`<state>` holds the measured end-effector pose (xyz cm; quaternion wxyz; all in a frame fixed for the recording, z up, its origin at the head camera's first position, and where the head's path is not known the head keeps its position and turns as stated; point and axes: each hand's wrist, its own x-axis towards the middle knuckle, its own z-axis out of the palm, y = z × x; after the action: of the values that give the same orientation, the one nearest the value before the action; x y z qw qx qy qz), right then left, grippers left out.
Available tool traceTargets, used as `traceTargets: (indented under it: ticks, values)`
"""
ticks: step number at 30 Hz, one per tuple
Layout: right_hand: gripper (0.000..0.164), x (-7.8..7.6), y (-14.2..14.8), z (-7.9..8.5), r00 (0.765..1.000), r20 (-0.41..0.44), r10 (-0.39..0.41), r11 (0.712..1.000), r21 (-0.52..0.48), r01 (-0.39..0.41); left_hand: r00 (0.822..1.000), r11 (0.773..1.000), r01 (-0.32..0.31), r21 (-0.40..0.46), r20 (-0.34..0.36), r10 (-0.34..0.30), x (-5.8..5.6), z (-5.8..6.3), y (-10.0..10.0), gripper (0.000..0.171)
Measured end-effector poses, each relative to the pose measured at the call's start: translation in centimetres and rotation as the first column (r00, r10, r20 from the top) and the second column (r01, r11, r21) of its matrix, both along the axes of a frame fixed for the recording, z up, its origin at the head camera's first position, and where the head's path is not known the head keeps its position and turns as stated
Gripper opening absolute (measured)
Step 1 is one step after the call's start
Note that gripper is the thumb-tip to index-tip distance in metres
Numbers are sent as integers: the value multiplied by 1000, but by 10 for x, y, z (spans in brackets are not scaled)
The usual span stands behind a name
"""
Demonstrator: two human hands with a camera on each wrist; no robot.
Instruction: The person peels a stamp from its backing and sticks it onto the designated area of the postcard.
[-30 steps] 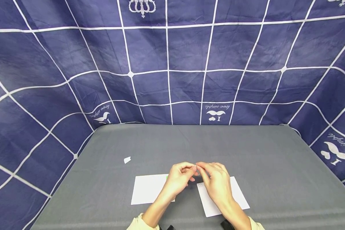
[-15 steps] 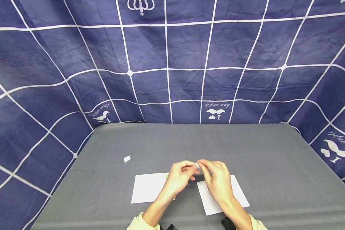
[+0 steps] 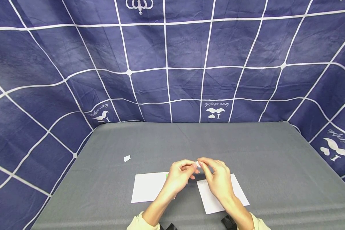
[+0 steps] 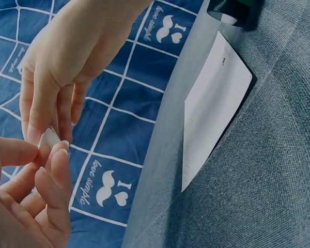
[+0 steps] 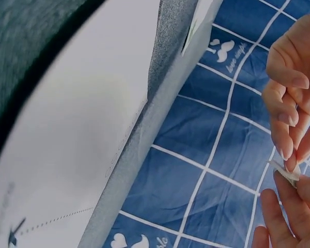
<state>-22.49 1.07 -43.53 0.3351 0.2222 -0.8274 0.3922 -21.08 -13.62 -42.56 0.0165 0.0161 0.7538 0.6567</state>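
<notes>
several fingers [image 4: 61, 168] pinch what seems paper [image 4: 49, 137] above grey cloth [image 3: 233, 140], blue drape [image 3: 187, 48] behind.

Low in the head view, the left hand [image 3: 181, 175] and right hand [image 3: 218, 179] pinch close together. Both forearms [image 3: 158, 207] slant inward from the bottom edge.

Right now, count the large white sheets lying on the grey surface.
2. The left sheet is partly hidden behind the left hand; the right sheet is partly hidden behind the right hand. Any sheet stacked beneath either would be out of sight.
</notes>
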Motion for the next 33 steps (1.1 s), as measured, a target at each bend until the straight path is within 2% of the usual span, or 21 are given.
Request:
traceTargets:
  ticks: [15,23,33]
  values:
    - [19,-3,3,1,999,-13,42,999,-33,-42,1000,1000,-4,2,17,4,1,2,-1,17]
    - [20,-3,5,2,999,-5,38,998,-51,-38,1000,1000,-2,-10,21,2,0,2,-1,17]
    - [22,-6,7,2,999,-12,41,997,-62,-42,1000,1000,5,4,0,-5,2,4,-1,17]
